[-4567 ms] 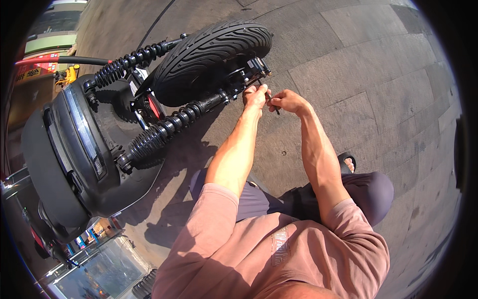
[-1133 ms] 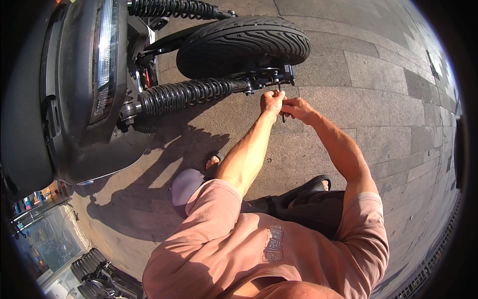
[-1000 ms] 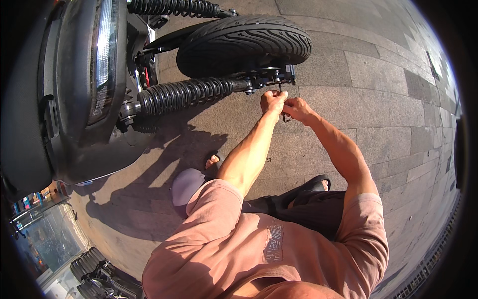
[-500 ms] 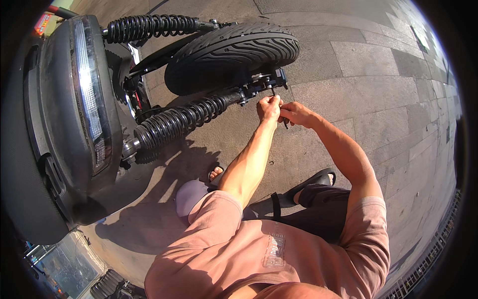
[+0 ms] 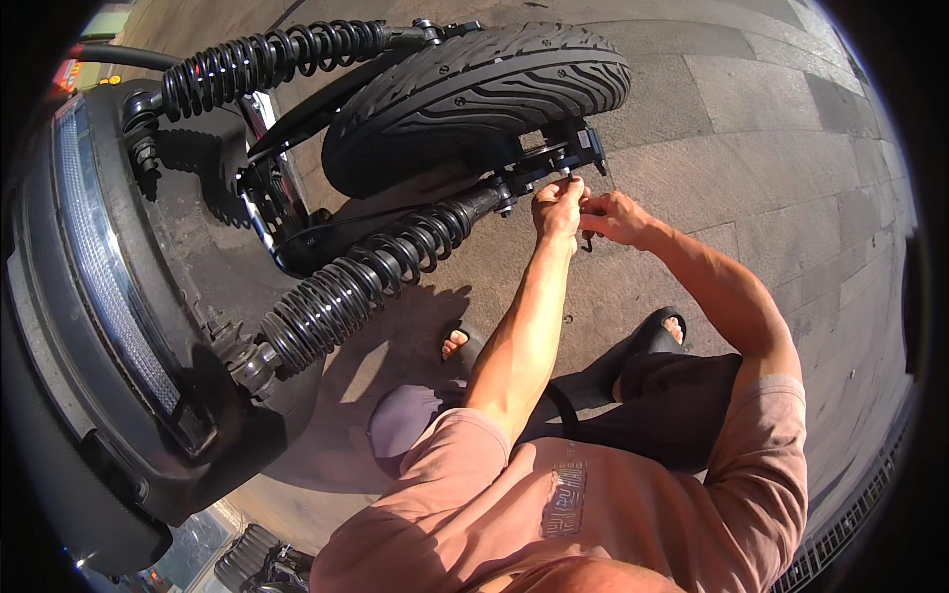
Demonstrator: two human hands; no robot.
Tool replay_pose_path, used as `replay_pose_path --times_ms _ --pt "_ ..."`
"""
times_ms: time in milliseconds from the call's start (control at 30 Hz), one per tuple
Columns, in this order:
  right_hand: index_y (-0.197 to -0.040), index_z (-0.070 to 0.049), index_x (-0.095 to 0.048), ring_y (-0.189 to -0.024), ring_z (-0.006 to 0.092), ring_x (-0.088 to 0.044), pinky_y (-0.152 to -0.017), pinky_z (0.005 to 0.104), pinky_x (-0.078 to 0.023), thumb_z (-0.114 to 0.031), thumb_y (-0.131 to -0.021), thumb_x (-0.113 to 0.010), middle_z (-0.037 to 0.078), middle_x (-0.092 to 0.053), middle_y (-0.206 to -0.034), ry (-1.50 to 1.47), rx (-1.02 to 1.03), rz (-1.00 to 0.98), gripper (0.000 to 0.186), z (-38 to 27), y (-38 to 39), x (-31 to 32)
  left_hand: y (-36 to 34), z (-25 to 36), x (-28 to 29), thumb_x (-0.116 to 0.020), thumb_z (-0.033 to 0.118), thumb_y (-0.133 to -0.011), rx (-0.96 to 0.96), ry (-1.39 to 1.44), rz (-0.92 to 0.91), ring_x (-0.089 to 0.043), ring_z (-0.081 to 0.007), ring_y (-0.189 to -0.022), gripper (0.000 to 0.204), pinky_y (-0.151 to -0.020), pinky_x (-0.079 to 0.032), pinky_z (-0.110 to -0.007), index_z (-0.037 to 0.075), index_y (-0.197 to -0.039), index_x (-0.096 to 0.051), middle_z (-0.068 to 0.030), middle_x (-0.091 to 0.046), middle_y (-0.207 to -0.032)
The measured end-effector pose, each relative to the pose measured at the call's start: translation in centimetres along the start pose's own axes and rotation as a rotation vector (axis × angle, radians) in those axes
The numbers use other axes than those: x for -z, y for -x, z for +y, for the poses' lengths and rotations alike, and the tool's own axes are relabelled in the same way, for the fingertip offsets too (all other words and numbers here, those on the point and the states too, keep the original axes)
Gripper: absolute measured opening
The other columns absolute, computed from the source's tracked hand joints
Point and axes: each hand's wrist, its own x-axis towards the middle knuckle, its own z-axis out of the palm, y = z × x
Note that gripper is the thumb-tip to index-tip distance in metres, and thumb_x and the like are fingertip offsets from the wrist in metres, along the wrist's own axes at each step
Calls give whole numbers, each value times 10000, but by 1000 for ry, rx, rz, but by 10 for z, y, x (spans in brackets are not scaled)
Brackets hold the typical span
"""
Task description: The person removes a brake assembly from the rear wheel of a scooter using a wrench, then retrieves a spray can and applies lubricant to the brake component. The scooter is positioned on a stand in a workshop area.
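Note:
My left hand (image 5: 558, 210) is closed in a pinch just below the brake caliper (image 5: 565, 158) beside the rear tyre (image 5: 484, 94). A thin dark tool that looks like a hex key (image 5: 588, 240) runs through my fingers. Its upper end meets the underside of the caliper, and its lower end sticks out below my hands. Against the left one, my right hand (image 5: 617, 217) is closed with bent fingers around the same tool. The fingers cover most of its shaft. Bolts show along the caliper bracket near the lower end of the black coil-spring shock absorber (image 5: 366, 282).
A second shock absorber (image 5: 277, 64) stands on the far side of the tyre. The scooter's dark rear body with a long clear lamp (image 5: 109, 257) fills the left. Under my knees and feet lies grey stone paving (image 5: 771, 178). A ribbed black part (image 5: 252, 558) sits at the lower left.
The view has shifted, so the scooter, my arms and hands sit elsewhere in the picture. Both hands stay at the caliper with the hex key; the fingers of my right hand have changed slightly.

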Motion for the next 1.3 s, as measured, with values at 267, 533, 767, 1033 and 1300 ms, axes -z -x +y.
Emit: replay_pose_path --times_ms 267,533,767,1033,1300 --pt "-903 -16 -672 -689 118 -581 -627 287 -469 -231 -865 -631 43 -655 -780 -148 9 -61 222 21 -14 5 0 -12 0 -674 138 -839 -117 138 42 -524 -94 -599 119 -547 -416 -234 36 -812 -620 -32 -610 -729" --pt "-934 -18 -672 -689 98 -596 -632 257 -491 -190 -885 -552 34 -674 -816 -281 -22 -278 216 10 -9 32 3 -4 -4 -659 172 -850 -105 81 13 -471 -87 -506 154 -477 -383 -238 37 -788 -621 -22 -582 -650" --pt "-859 -26 -695 -625 95 -589 -592 259 -484 -181 -845 -589 25 -658 -713 -208 4 -173 188 8 -13 25 -4 -8 0 -642 120 -852 -97 162 -23 -562 -114 -627 107 -514 -448 -251 18 -877 -621 -47 -617 -763" --pt "-831 -51 -701 -615 82 -552 -586 257 -452 -201 -805 -669 3 -625 -666 -114 -19 -34 156 -1 -8 22 -5 -3 -1 -642 46 -839 -1 282 14 -632 -168 -785 128 -669 -529 -289 13 -962 -624 -70 -646 -903" --pt "-903 -34 -680 -638 91 -542 -580 251 -445 -212 -846 -646 20 -639 -738 -245 -81 -116 190 -2 -9 21 -8 -5 -2 -641 43 -820 -17 262 85 -629 -147 -729 136 -590 -507 -257 23 -953 -623 -69 -656 -859"
